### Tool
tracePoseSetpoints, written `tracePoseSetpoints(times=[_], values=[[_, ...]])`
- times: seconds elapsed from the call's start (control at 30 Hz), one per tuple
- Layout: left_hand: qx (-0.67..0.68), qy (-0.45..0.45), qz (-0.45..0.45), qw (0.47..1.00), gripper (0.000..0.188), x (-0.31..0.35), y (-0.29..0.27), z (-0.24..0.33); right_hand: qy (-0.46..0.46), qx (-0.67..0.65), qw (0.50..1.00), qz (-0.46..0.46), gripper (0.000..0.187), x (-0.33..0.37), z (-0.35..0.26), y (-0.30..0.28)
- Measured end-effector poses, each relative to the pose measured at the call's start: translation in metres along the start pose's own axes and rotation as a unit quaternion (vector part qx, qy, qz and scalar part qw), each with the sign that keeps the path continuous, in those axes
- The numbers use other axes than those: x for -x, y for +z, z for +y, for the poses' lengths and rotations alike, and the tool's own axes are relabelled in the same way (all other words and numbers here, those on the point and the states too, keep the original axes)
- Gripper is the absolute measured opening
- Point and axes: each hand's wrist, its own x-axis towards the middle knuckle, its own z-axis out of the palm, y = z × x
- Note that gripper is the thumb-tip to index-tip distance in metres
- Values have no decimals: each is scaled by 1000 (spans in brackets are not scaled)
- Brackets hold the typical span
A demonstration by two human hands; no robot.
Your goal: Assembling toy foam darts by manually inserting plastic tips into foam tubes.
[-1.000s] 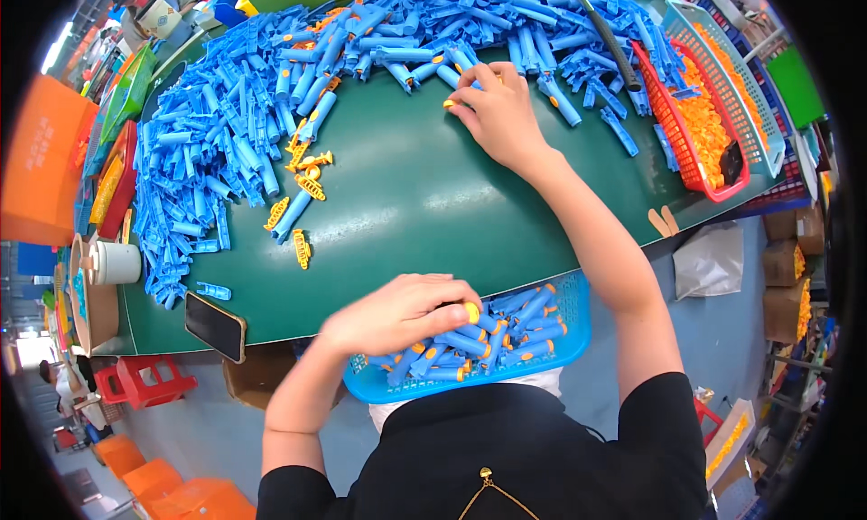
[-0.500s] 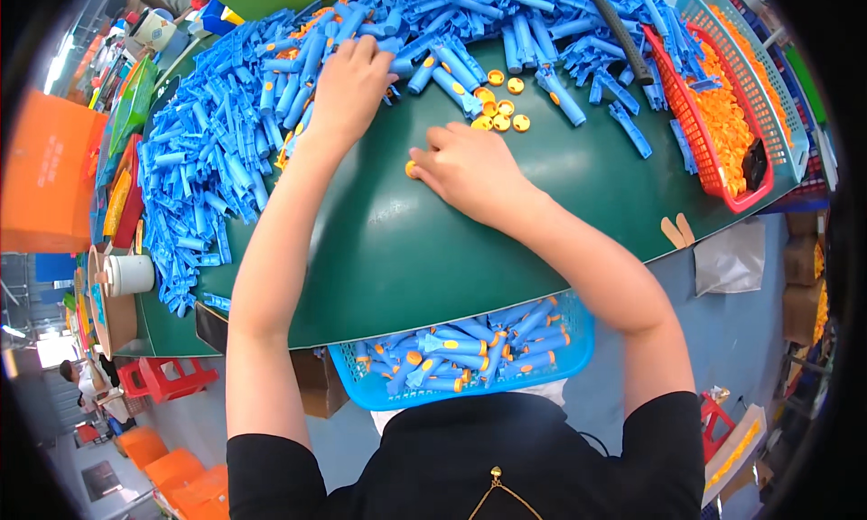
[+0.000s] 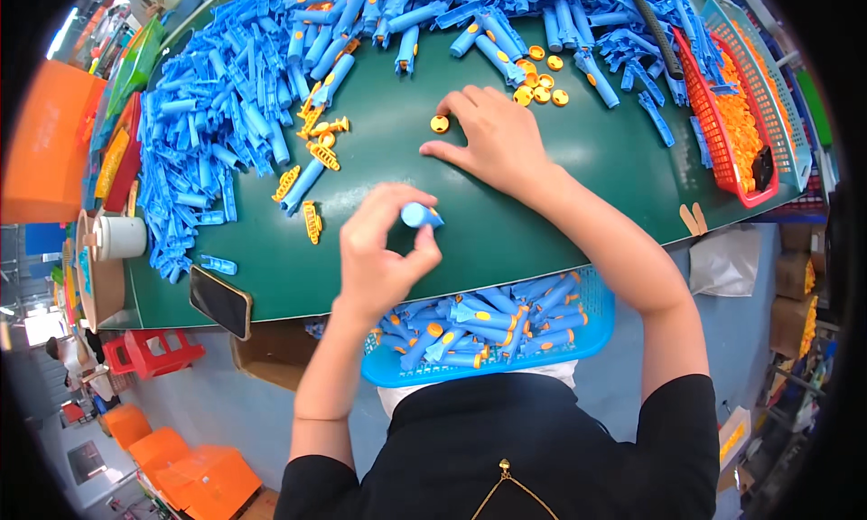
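My left hand [image 3: 375, 254] pinches a blue plastic tube [image 3: 417, 215] between thumb and fingers, just above the green table near its front edge. The tube's round end faces up, and a bit of orange shows on its side. Farther forward, my right hand [image 3: 497, 141] is open, thumb and index finger spread. A round yellow cap [image 3: 439, 124] lies by its index fingertip; whether they touch I cannot tell. Behind that hand sits a small group of yellow caps [image 3: 542, 94]. To the left lie toothed yellow pieces [image 3: 312, 222] beside a loose blue tube [image 3: 302, 184].
Blue plastic parts [image 3: 217, 114] are heaped along the table's left and far sides. A red basket [image 3: 722, 127] of orange pieces stands at right. Below the front edge, a blue basket [image 3: 596, 330] holds assembled blue tubes. A phone [image 3: 220, 301] lies at the left front edge.
My left hand has come back from the far heap toward the front edge, now with a blue tube. My right hand has opened, leaving the yellow cap on the table. The view has shifted somewhat.
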Motion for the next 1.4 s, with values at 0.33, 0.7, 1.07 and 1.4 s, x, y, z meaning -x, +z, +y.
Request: tracePoseSetpoints(times=[0.33, 0.7, 1.07, 1.4], values=[[73, -7, 64, 995, 30, 28, 20, -8, 76, -390, 904, -158, 23, 15, -49, -64], [76, 10, 48, 996, 34, 27, 22, -13, -36, -237, 962, -132, 32, 24, -79, -79], [57, 21, 26, 998, 33, 25, 18, -12, -78, -211, 963, -151, 28, 19, -75, -86], [383, -169, -99, 903, 47, 20, 23, -5, -55, -217, 970, -98, 25, 26, -67, -77]])
